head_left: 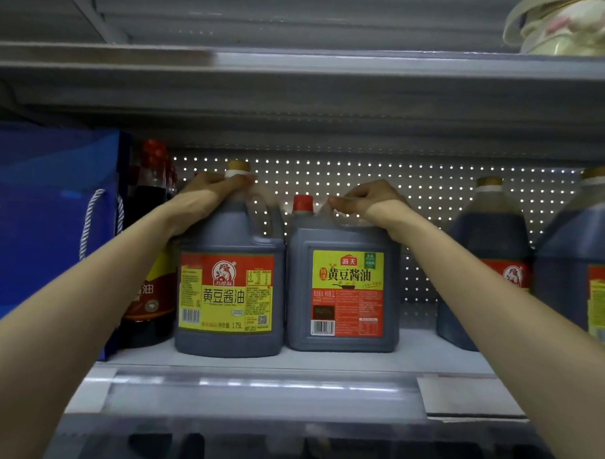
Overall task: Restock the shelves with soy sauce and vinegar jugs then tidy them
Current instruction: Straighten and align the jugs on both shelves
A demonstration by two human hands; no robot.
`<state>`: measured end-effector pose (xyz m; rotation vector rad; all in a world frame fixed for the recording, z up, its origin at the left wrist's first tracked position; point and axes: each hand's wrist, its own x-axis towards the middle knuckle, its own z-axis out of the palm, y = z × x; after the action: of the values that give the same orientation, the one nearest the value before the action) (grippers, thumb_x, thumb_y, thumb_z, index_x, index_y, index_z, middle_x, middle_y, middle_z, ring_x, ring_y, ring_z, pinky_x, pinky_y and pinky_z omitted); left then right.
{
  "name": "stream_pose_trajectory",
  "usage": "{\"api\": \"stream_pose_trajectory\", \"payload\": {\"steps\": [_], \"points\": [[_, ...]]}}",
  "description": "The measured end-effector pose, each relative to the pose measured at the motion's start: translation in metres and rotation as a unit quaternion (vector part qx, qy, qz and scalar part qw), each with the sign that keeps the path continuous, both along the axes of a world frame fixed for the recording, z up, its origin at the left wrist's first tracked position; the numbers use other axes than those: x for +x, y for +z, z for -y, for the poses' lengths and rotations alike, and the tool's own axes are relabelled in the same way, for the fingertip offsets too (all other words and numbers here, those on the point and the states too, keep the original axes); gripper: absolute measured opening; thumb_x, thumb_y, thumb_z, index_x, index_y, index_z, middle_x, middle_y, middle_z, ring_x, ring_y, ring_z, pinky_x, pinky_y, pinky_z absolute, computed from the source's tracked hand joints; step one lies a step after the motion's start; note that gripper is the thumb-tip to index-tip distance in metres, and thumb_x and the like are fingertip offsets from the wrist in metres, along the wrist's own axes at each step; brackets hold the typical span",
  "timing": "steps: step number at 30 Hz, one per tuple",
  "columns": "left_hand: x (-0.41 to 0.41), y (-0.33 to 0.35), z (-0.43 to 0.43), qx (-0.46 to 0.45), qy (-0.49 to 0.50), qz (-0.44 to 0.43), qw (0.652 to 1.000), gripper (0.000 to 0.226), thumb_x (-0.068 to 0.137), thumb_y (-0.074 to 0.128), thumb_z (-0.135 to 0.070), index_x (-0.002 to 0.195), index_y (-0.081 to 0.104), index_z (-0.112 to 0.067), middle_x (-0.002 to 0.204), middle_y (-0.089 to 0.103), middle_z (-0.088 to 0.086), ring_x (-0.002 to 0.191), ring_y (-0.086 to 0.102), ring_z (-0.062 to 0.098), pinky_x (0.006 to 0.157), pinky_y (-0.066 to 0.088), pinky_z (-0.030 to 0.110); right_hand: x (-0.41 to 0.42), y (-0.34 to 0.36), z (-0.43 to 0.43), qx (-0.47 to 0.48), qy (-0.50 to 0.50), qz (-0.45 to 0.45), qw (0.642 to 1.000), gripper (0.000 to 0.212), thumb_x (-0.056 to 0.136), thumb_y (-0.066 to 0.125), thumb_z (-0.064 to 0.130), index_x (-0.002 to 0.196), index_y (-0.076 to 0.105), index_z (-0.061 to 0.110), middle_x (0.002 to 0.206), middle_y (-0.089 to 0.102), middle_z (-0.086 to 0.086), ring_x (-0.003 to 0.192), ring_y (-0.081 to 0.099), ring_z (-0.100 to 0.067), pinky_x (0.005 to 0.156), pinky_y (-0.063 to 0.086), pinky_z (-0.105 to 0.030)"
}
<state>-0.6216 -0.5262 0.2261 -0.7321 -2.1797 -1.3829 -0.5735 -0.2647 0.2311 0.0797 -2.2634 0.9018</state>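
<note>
- Nearest, below the red-capped jug, a clear price rail runs along the lip of the shelf; a jug dragged too far forward would meet it.
- The red-capped jug stands upright near the shelf front, label outward; the right hand sits on its top with fingers curled round the handle, probably to square or slide it.
- Close against its left side, touching or nearly so, stands the gold-capped jug, also upright and facing out; the left hand wraps the neck just under the cap, fingers closed on it; a top grip on each suggests the two are being lined up as a pair.
- Further left, slim bottles and a blue gift bag crowd the row; there is little room to shift that way.
- Right of the red-capped jug, past an open gap, stand two more jugs; the gap looks fit for further stock.
- Behind it, the pegboard closes the back.
- Above it, the upper shelf hangs low over the caps and limits lift; a pale ceramic piece rests on that, far right.
</note>
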Motion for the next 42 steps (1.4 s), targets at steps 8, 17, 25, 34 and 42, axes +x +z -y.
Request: {"api": "stream_pose_trajectory", "payload": {"steps": [8,17,25,34,42], "points": [[0.001,0.003,-0.001,-0.003,0.033,-0.006,0.999,0.041,0.082,0.059,-0.060,0.093,0.066,-0.021,0.088,0.066,0.003,0.078,0.062,0.021,0.070,0.046,0.028,0.019,0.007,0.005,0.006,0.052,0.034,0.998,0.022,0.079,0.070,0.046,0.072,0.070,0.026,0.097,0.069,0.001,0.099,0.056,-0.015,0.084,0.038,-0.027],[0.002,0.006,0.022,-0.019,0.012,0.030,0.999,0.052,0.072,0.062,-0.068,0.096,0.062,-0.022,0.090,0.065,0.008,0.074,0.061,0.021,0.065,0.045,0.028,0.014,0.011,0.009,0.028,0.079,0.052,0.995,0.023,0.082,0.067,0.045,0.072,0.072,0.024,0.077,0.063,0.005,0.066,0.047,-0.007,0.062,0.036,-0.022],[-0.006,-0.001,0.017,0.052,0.032,-0.005,0.998,0.039,0.079,0.063,-0.059,0.086,0.070,-0.021,0.088,0.069,0.002,0.081,0.064,0.019,0.077,0.048,0.030,0.013,0.011,0.021,0.015,0.083,0.055,0.995,0.025,0.083,0.066,0.044,0.080,0.072,0.020,0.075,0.062,0.005,0.070,0.050,-0.006,0.059,0.037,-0.021],[0.008,-0.001,0.017,0.043,0.067,0.012,0.997,0.048,0.079,0.061,-0.062,0.102,0.064,-0.020,0.097,0.066,0.005,0.084,0.062,0.020,0.074,0.048,0.030,0.018,0.002,0.027,-0.002,0.049,0.007,0.999,0.035,0.077,0.070,0.052,0.076,0.073,0.017,0.077,0.064,0.004,0.086,0.057,-0.015,0.078,0.043,-0.028],[0.021,-0.016,0.006,-0.044,0.227,-0.077,0.970,0.058,0.096,0.036,-0.058,0.115,0.056,-0.007,0.117,0.057,0.018,0.097,0.053,0.032,0.086,0.041,0.041,0.026,-0.024,0.035,0.160,-0.101,-0.061,0.980,0.056,0.087,0.043,0.066,0.127,0.052,0.029,0.132,0.053,0.003,0.121,0.048,-0.025,0.097,0.038,-0.036]]}}
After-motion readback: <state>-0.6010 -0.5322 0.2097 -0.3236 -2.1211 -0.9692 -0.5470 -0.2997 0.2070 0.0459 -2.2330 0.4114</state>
